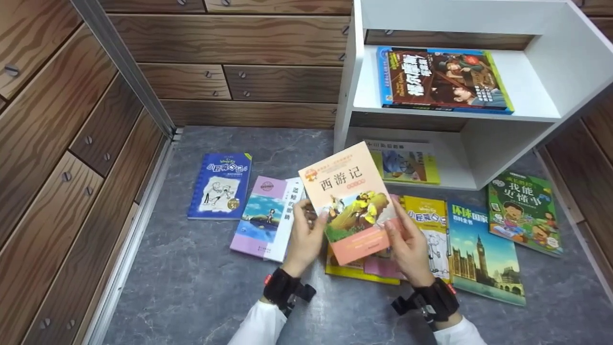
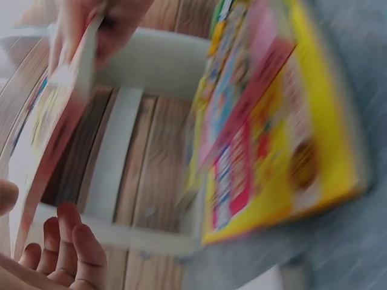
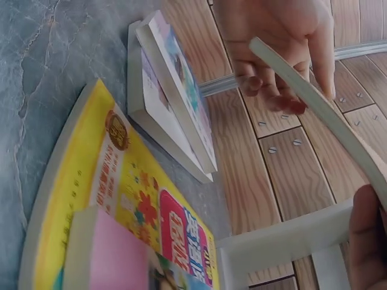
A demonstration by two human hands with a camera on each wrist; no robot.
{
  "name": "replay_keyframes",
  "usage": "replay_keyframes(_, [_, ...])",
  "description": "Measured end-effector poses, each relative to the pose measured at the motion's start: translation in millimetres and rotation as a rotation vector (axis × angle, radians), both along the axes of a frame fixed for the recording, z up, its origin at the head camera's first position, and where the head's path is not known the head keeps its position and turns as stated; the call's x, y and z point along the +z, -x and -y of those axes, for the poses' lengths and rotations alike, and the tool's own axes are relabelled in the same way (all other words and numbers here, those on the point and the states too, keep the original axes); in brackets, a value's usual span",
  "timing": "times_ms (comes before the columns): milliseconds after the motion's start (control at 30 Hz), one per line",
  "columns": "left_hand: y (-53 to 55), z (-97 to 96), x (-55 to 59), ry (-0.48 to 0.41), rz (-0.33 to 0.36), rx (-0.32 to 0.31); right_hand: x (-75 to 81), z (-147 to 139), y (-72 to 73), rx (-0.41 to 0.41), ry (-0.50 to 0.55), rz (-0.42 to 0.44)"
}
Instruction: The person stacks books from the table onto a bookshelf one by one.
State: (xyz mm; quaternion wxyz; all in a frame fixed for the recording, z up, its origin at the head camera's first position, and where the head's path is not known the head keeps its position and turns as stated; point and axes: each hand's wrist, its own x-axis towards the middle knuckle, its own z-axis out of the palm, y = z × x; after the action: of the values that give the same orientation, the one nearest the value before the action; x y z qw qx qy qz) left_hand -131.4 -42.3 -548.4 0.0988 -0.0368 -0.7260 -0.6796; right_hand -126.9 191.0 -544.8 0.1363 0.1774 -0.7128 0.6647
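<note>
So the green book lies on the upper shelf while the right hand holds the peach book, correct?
Not quite: the head view shows the green book on the floor, not on the upper shelf. The right hand does hold the peach book.

left of the left hand, a purple stack of two books lies on the grey floor, with a blue book farther out. between and below the hands, a pink book rests on a yellow book. the diary, yellow too, is partly hidden behind the right hand. right of that hand lies the clock-tower book, then the green book farther out. beyond the hands stands a white shelf: the brown book tops a pile on its upper level, and a yellow-and-white book lies below. wood-look panels with screw heads rise ahead of the hands and to both sides.
</note>
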Motion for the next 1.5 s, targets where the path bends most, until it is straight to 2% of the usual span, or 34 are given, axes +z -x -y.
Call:
replay_keyframes(100, [10.5,16.5,9.0,-0.019,-0.045,0.021,4.8,-6.3,0.8,0.04,0.006,0.0])
replay_keyframes(167, [17.3,27.4,14.9,-0.034,-0.072,0.003,9.0,-11.7,1.7,0.041,-0.019,0.011])
replay_keyframes(233, [23.2,37.7,20.6,-0.033,-0.094,-0.044,13.6,-17.7,3.2,0.037,-0.06,0.027])
replay_keyframes(300, [28.4,46.6,24.7,-0.017,-0.111,-0.133,18.1,-23.9,5.9,0.039,-0.106,0.048])
replay_keyframes(367, [31.6,53.1,28.4,0.007,-0.108,-0.253,21.5,-30.0,10.1,0.042,-0.157,0.05])
replay_keyframes(467, [32.5,57.4,31.0,0.05,-0.057,-0.431,25.4,-37.2,17.9,0.068,-0.196,0.034])
replay_keyframes(533, [31.3,57.0,31.3,0.072,-0.019,-0.497,27.2,-39.9,22.5,0.078,-0.218,0.015])
replay_keyframes(600, [29.9,55.2,29.7,0.073,-0.001,-0.521,28.6,-40.9,25.2,0.08,-0.23,0.011])
replay_keyframes(767, [26.0,48.6,23.6,-0.003,-0.003,-0.498,27.8,-39.8,26.8,0.023,-0.257,0.045])
replay_keyframes(867, [24.5,44.3,21.2,-0.046,-0.023,-0.477,27.5,-37.9,26.1,-0.028,-0.219,0.1])
replay_keyframes(967, [23.4,39.9,21.2,-0.077,-0.048,-0.446,29.3,-34.7,25.6,-0.075,-0.142,0.145])
replay_keyframes(1067, [22.8,34.1,22.1,-0.109,-0.073,-0.405,30.1,-31.3,24.3,-0.102,-0.022,0.186])
replay_keyframes(1233, [21.6,20.4,20.3,-0.176,-0.106,-0.348,25.5,-25.1,18.4,-0.116,0.146,0.229])
replay_keyframes(1367, [20.4,6.4,15.2,-0.21,-0.118,-0.273,17.7,-21.5,13.8,-0.133,0.148,0.224])
replay_keyframes(1500, [19.3,-9.3,11.8,-0.243,-0.111,-0.206,8.0,-20.4,12.0,-0.155,0.115,0.177])
